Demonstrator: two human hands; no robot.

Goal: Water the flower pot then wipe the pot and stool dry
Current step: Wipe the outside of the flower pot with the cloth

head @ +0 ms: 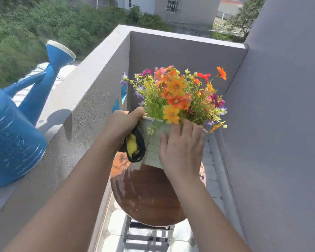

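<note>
Flower pot (151, 143): box-shaped, pale green-white, its side ribbed in horizontal slats, placed just past frame centre over the 12 o'clock part of the stool (147, 193); whether its base sits flat on the seat cannot be told. Contents: a dense spray of flowers (176, 95), daisy-shaped heads in orange, yellow, red, pink and purple on thin light-green stems, spilling over the rim toward 3 o'clock. Stool: round seat of reddish-brown wood grain, glossy with wet streaks and patches, on a grey metal frame (149, 233) showing at 6 o'clock. Left hand (124, 122): at 9 o'clock of the pot, fingers curled round a bunched cloth (135, 146), thumb lying at the rim corner. Cloth: soft yellow fabric with black edging, hanging in a fold against the pot's left corner. Right hand (182, 148): laid flat on the pot's near face at 3 o'clock, fingers straight and spread, tips reaching the rim under the blooms. Watering can (13, 142): blue plastic, rounded body with raised relief, long tapering spout ending in a flared rose with a white face, standing at 9 o'clock of the frame on the parapet (71, 124). Parapet: grey rough-rendered masonry with a flat top. Floor tiles (209, 171): pale, square, at 3 o'clock of the stool.
</note>
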